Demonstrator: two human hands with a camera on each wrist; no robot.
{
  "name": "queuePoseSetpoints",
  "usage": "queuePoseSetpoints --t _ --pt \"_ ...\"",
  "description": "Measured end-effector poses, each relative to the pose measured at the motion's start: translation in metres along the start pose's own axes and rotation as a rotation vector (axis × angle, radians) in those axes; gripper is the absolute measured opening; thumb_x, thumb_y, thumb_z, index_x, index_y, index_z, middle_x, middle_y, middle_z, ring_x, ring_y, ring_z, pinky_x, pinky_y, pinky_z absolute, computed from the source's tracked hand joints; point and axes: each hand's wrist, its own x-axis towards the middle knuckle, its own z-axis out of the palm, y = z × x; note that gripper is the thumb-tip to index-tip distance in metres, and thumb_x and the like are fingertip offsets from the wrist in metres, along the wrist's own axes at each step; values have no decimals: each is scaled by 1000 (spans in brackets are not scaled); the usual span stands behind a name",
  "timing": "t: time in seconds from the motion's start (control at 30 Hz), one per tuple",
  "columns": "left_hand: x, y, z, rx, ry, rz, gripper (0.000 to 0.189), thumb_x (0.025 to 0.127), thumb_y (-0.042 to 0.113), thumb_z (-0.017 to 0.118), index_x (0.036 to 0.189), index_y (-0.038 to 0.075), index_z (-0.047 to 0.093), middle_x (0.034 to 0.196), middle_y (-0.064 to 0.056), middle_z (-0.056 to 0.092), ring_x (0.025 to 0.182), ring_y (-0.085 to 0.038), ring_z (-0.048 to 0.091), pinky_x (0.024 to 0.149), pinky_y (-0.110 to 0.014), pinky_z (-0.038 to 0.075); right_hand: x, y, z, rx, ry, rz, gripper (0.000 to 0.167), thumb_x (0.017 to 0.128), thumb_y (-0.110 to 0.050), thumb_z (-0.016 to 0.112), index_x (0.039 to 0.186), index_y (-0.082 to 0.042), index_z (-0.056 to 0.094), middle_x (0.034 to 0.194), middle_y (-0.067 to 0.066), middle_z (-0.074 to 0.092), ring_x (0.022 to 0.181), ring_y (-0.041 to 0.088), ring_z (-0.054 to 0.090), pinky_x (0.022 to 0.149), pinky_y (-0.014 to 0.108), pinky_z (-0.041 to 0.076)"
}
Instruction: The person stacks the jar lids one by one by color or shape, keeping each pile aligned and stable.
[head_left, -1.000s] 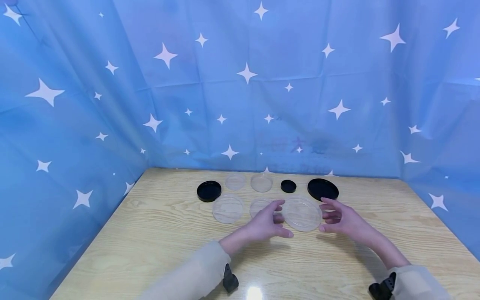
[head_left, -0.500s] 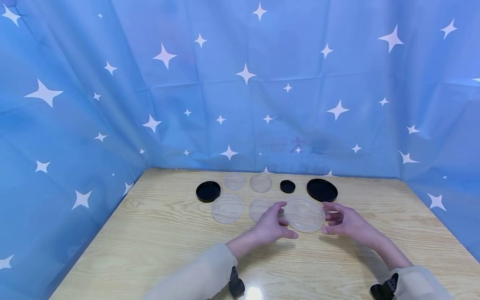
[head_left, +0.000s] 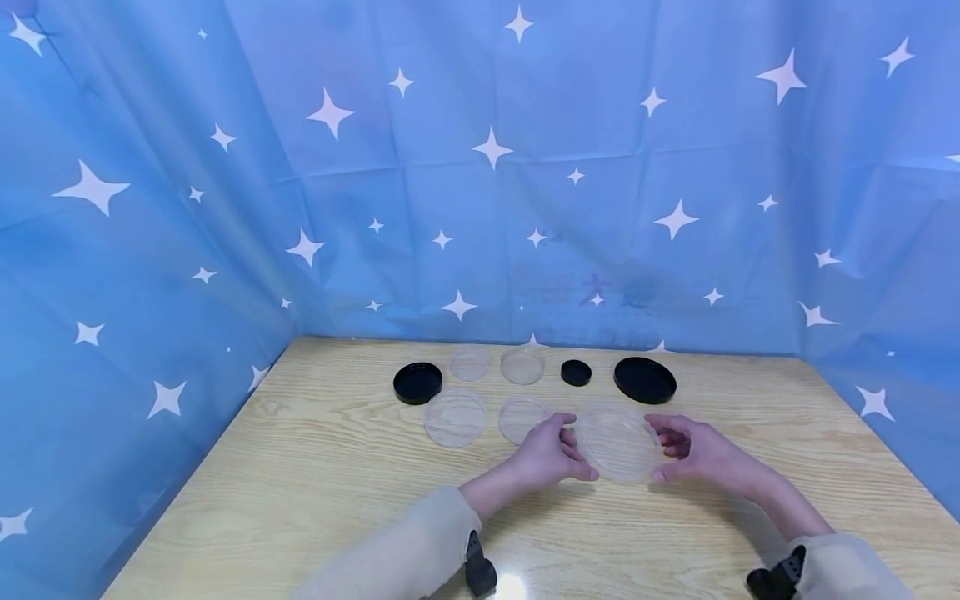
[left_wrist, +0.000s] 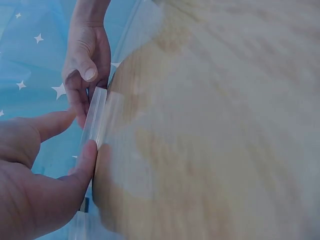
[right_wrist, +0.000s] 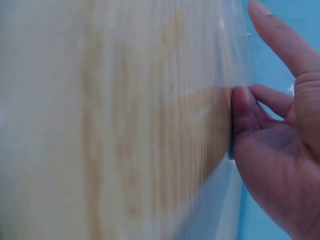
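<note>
The largest clear round petri dish (head_left: 618,442) is between my two hands in the head view, close over the table. My left hand (head_left: 551,452) holds its left edge; in the left wrist view a fingertip presses the dish's clear rim (left_wrist: 95,120). My right hand (head_left: 697,454) has its thumb and fingers curved around the right edge. In the right wrist view, bent fingers (right_wrist: 242,107) are right at the table's edge line, and the dish itself hardly shows there. Just left of my left hand, partly covered by it, lies a smaller clear dish (head_left: 522,419).
Behind the hands stand a large black dish (head_left: 645,380), a small black dish (head_left: 576,372) and two clear dishes, one (head_left: 522,366) beside the other (head_left: 470,364). Farther left are a black dish (head_left: 417,383) and a clear one (head_left: 455,418). A starry blue curtain (head_left: 480,208) borders the table (head_left: 300,475).
The large clear dish has come toward me and slightly right, away from the large black dish. Both hands have closed in on its edges and moved with it.
</note>
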Motion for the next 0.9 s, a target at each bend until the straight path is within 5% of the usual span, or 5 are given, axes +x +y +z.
queuePoseSetpoints --t 0.33,0.9 --pt "6 -3 4 31 19 2 81 75 0 88 146 -3 48 98 0 56 80 -6 68 78 -23 51 -3 3 1 -40 3 -103 90 79 -9 89 145 22 36 126 24 55 106 9 56 89 19 51" --pt "11 -2 9 202 73 28 77 72 4 91 139 -5 54 87 2 54 70 -3 59 80 -21 49 -3 4 2 -51 11 -97 85 81 -9 88 144 19 39 122 20 57 102 10 55 86 21 52"
